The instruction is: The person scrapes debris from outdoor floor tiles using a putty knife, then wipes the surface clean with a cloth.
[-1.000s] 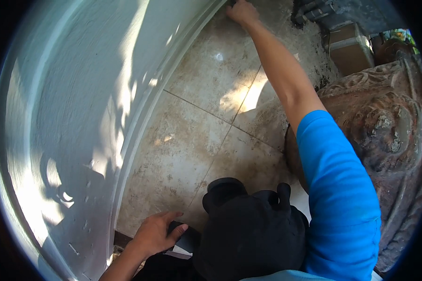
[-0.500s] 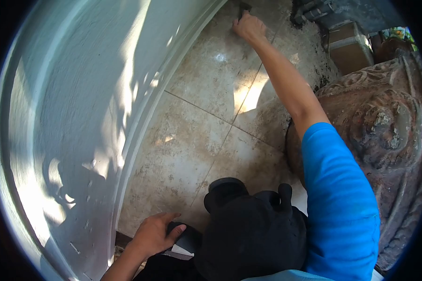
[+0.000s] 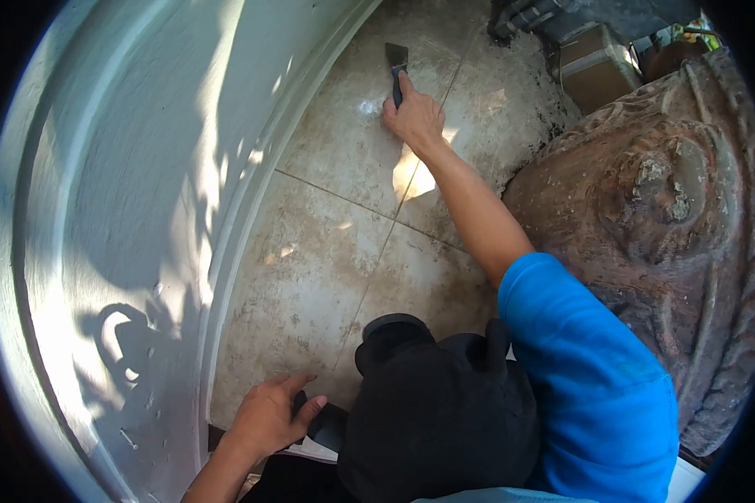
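Observation:
My right hand (image 3: pixel 417 117) is closed around the dark handle of a scraper (image 3: pixel 397 57). Its index finger lies along the handle, and the flat metal blade points away from me, low over the stained tile floor (image 3: pixel 310 251). At the bottom left, my left hand (image 3: pixel 270 417) is beside a dark object (image 3: pixel 327 427) close to my body, thumb and index finger apart. Part of that object is hidden behind the thumb, and its kind does not show.
A pale curved wall (image 3: pixel 143 210) with a raised base runs along the left. On the right stands a large carved brown pot-like piece (image 3: pixel 621 218). Behind it are a cardboard box (image 3: pixel 596 71) and dark debris. Black fabric (image 3: pixel 436 419) fills the bottom middle.
My right hand has drawn back toward me and a little left with the scraper, whose blade now shows fully. My left hand has stayed almost in place. The view has shifted slightly.

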{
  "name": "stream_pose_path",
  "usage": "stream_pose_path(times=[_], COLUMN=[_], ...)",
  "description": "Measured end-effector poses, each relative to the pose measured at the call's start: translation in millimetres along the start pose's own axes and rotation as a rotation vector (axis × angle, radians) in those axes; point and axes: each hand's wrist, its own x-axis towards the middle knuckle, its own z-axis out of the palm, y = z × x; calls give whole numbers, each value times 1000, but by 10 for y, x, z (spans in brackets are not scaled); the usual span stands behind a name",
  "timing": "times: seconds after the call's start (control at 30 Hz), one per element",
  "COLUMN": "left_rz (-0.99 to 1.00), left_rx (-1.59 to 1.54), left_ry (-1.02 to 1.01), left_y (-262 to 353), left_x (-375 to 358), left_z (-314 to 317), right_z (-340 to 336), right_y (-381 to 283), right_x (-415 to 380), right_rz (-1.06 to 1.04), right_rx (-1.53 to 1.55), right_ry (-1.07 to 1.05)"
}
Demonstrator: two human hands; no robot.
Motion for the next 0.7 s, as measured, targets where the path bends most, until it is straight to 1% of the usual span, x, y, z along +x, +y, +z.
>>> stream_pose_path(times=[0.07,0.1,0.17,0.23,0.3,0.33,0.37,0.4,0.43,0.5,0.6,0.7], left_rz=[36,20,-17,3,-8,-27,-48,-25,-2,34,77,110], left_rx=[-5,-64,-181,-142,-131,-139,-145,-104,-62,-9,2,-15], left_ry=[47,27,-22,-48,-70,-85,-95,-76,-58,-47,-64,-80], left_y=[17,3,-57,-115,-105,-62,-26,-13,-9,29,79,70], left_x=[-28,-26,-54,-65,-60,-52,-43,-31,-15,8,35,43], left_z=[-20,4,88,157,157,132,105,94,94,72,55,81], right_z=[-40,-69,-124,-94,-164,32,130,347,381,431,579,559], right_y=[217,338,433,482,265,256,156,150,30,-109,-181,-149], right_x=[134,206,178,51,-415,-594,-879,-1087,-1366,-1844,-2364,-2733], right_rz=[148,220,232,214,290,262,227,216,184,115,-135,-158], right_rx=[143,208,335,502,694,781,909,886,993,862,747,740], right_ry=[125,196,356,480,400,420,378,325,259,158,201,34])
